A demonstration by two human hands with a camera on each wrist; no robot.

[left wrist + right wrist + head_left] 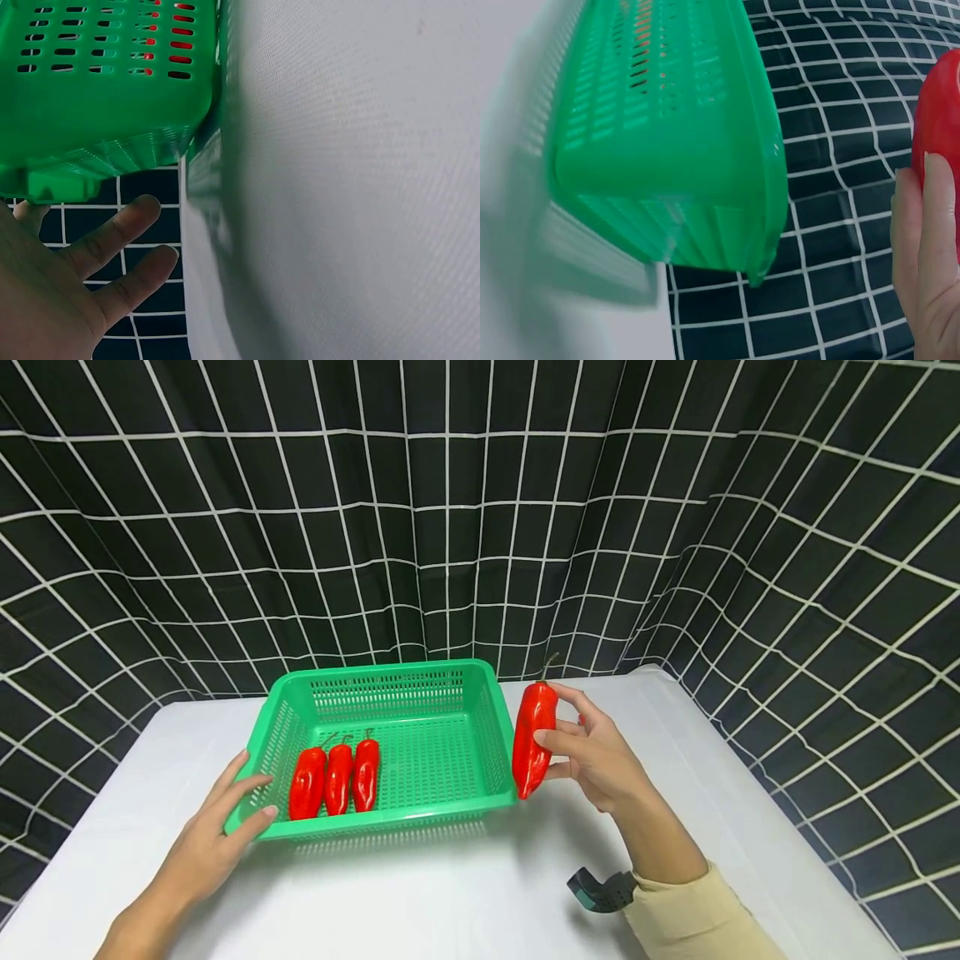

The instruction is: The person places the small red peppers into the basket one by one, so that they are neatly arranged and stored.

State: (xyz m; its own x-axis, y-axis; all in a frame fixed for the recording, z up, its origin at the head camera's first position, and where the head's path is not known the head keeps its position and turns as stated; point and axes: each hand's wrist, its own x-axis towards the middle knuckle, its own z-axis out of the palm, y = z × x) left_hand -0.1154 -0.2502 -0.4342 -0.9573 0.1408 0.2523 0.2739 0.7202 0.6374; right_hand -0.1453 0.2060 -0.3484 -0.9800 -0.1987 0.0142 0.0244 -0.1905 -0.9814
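Centrally in the head view, a glossy red elongated pepper with a thin dark stem (534, 735) is held upright by the person's right hand (592, 752), just beside the right end of a rectangular green plastic basket with slotted walls (420, 814). The thumb presses the near side and curled fingers close round the far side, where they are partly hidden. The pepper's long axis runs nearly vertical, stem up and leaning slightly right, tapered tip down and left. It overlaps the basket's right edge; whether they touch is unclear. A small red patch (581, 720) behind the hand is too covered to identify. The left hand (213, 835), fingers spread and relaxed, rests at the basket's near left corner. Inside, three red peppers (339, 777) lie side by side, stems pointing away from the person, tips hidden by the near wall.

From the left wrist, the basket is cut off above and at left, with red glimpsed through its slots. The left hand is cropped too; two extended fingers show plainly, another is partly hidden.

From the right wrist, the held pepper is cropped by the right edge, two fingers lying along it.
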